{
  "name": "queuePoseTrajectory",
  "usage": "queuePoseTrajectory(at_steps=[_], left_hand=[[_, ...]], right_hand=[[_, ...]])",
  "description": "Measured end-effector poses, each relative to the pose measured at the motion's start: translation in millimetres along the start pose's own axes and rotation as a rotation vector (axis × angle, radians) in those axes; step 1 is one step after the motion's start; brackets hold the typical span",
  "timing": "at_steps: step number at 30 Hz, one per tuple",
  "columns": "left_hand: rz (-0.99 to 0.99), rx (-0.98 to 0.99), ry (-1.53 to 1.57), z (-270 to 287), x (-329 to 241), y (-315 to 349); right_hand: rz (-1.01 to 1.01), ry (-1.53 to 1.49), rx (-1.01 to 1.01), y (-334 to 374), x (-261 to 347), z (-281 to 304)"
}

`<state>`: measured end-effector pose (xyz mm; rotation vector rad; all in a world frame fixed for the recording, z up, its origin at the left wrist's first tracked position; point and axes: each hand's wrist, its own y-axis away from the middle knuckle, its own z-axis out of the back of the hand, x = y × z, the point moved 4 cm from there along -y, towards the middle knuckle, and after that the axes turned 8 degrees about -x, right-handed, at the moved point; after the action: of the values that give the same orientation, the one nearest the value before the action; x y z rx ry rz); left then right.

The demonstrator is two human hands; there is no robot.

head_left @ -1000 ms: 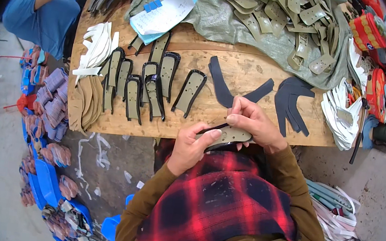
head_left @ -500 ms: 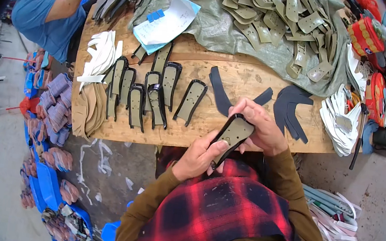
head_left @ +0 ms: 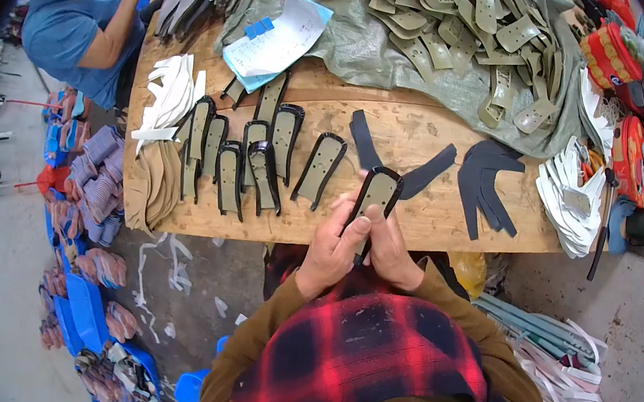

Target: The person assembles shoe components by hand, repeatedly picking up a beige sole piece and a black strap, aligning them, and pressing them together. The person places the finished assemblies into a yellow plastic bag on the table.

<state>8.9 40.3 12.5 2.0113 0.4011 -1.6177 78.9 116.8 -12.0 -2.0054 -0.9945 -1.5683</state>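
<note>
A curved olive shoe insole piece point(head_left: 379, 195) with a black wrapped rim stands almost upright in front of my body. My left hand point(head_left: 329, 249) is closed on its lower left side, thumb across the face. Against its lower right side, my right hand point(head_left: 394, 251) also grips it, with some fingers hidden behind. Left of my hands, several similar black-rimmed pieces point(head_left: 319, 170) lie on the wooden table point(head_left: 407, 233). Dark V-shaped strips point(head_left: 429, 174) lie just beyond the held piece, and a small stack of dark cut pieces point(head_left: 489, 189) is at right.
Bare olive pieces point(head_left: 454, 31) are heaped on a grey-green sheet point(head_left: 356, 63) at the back. White strips point(head_left: 570, 197) and tan strips point(head_left: 151, 187) flank the table. Papers point(head_left: 282, 37) lie on the sheet's edge. A co-worker in blue point(head_left: 75, 34) is at far left.
The held piece has shifted slightly left and turned more upright. My right hand has come down from its upper end to its lower right side.
</note>
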Motion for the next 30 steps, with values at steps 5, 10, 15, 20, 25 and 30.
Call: queuePoseTrajectory(at_steps=[5, 10, 15, 20, 25, 30], left_hand=[[0.108, -0.006, 0.133, -0.1, 3.3, -0.4], [-0.067, -0.014, -0.086, 4.2, 30.1, 5.3], [0.136, -0.038, 0.155, 3.7, 27.1, 8.8], [0.521, 0.25, 1.025, -3.4, 30.1, 6.1], [0.683, 0.439, 1.0, -18.8, 28.6, 10.7], [0.58, 0.498, 0.775, -2.8, 20.5, 6.6]], right_hand=[[-0.105, -0.276, 0.009, -16.8, 33.5, 7.1], [-0.227, -0.323, 0.137, -34.1, 36.6, 15.8], [-0.316, -0.248, 0.132, -27.6, 35.6, 4.5], [-0.339, -0.481, 0.103, -15.8, 36.4, 1.3], [-0.209, -0.303, 0.013, -19.8, 29.9, 24.2], [-0.045, -0.076, 0.013, -20.9, 35.4, 26.5]])
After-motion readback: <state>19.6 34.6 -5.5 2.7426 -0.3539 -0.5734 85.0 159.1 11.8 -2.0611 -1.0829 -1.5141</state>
